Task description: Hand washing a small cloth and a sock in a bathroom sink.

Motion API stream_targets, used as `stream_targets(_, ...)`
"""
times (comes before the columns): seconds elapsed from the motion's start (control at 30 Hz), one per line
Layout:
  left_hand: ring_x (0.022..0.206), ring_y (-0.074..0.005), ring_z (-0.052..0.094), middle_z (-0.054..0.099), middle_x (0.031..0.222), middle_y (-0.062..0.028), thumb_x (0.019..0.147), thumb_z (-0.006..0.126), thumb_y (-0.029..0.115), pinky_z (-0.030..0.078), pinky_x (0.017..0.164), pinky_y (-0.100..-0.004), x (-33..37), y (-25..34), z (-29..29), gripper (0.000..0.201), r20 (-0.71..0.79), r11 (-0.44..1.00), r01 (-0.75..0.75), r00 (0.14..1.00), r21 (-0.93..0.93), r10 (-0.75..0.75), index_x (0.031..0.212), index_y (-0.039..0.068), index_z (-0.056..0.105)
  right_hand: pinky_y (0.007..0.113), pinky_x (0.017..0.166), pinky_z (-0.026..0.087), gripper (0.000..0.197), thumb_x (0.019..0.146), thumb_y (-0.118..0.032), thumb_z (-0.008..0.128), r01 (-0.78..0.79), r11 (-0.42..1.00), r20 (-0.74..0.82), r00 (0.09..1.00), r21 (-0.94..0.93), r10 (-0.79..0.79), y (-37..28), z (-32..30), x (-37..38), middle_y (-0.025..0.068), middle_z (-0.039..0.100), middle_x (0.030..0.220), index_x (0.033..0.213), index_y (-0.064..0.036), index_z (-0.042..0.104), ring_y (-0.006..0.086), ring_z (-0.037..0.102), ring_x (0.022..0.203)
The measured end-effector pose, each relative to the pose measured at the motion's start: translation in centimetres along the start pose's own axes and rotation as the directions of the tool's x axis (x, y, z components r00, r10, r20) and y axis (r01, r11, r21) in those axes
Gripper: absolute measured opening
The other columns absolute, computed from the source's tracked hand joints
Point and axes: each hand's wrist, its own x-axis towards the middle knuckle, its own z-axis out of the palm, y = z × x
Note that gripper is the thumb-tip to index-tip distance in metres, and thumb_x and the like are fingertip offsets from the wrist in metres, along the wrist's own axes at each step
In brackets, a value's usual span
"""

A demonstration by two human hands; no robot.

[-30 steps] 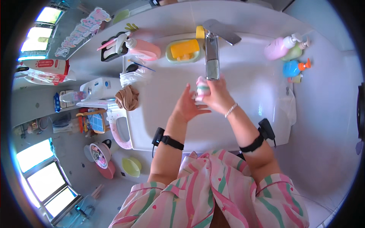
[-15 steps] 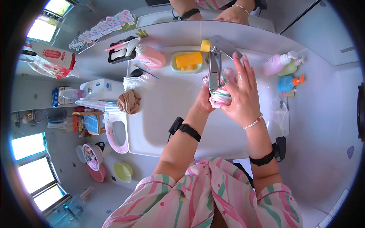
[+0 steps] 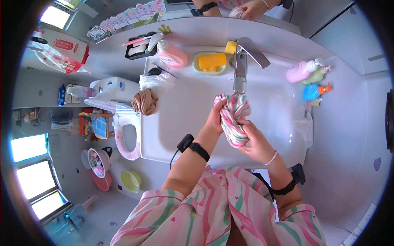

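Observation:
Between my hands is a bunched, striped cloth (image 3: 234,123) in white, pink and green, held over the white sink basin (image 3: 176,123). Its upper end is just below the spout of the chrome faucet (image 3: 240,76). My left hand (image 3: 216,117) grips the cloth's left side, the thumb on top. My right hand (image 3: 258,142) is closed round its lower right part, fingers partly hidden behind it. Whether water runs from the spout, I cannot tell.
Behind the basin stand a soap dish (image 3: 223,69) with an orange bar, a yellow sponge (image 3: 230,47) and a pink bottle (image 3: 171,55). A brown cloth (image 3: 144,102) lies on the left rim. Pump bottles (image 3: 301,70) and a blue bottle (image 3: 314,92) line the right.
The cloth has come down and toward me, out from under the faucet. My right hand, earlier raised with fingers spread beside the faucet, now grips the cloth's lower end.

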Motion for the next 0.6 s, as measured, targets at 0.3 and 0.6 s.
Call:
stream_targets(0.3, 0.105, -0.0256, 0.063, 0.063, 0.116, -0.0118, 0.093, 0.053, 0.019, 0.05, 0.095, -0.0416, -5.8, -1.0, 0.3, 0.035, -0.137, 0.947, 0.071, 0.99, 0.313, -0.028, 0.124, 0.003, 0.053, 0.033, 0.094, 0.049, 0.057, 0.085, -0.032, 0.074, -0.156, 0.516, -0.04, 0.937, 0.842, 0.348, 9.2, -1.2, 1.5, 0.0088, 0.062, 0.116, 0.128, -0.0032, 0.05, 0.0173, 0.059, 0.111)
stream_targets(0.6, 0.116, -0.0271, 0.058, 0.058, 0.128, -0.0108, 0.09, 0.052, 0.025, 0.043, 0.104, -0.0446, -7.8, -0.5, 2.0, 0.049, -0.083, 0.904, 0.111, 0.993, 0.412, -0.084, 0.135, 0.008, 0.046, 0.035, 0.094, 0.052, 0.061, 0.085, -0.047, 0.07, -0.117, 0.197, 0.133, 0.988, 0.973, -0.074, 5.8, 1.8, 5.8, 0.0113, 0.064, 0.113, 0.125, -0.0038, 0.054, 0.0203, 0.063, 0.105)
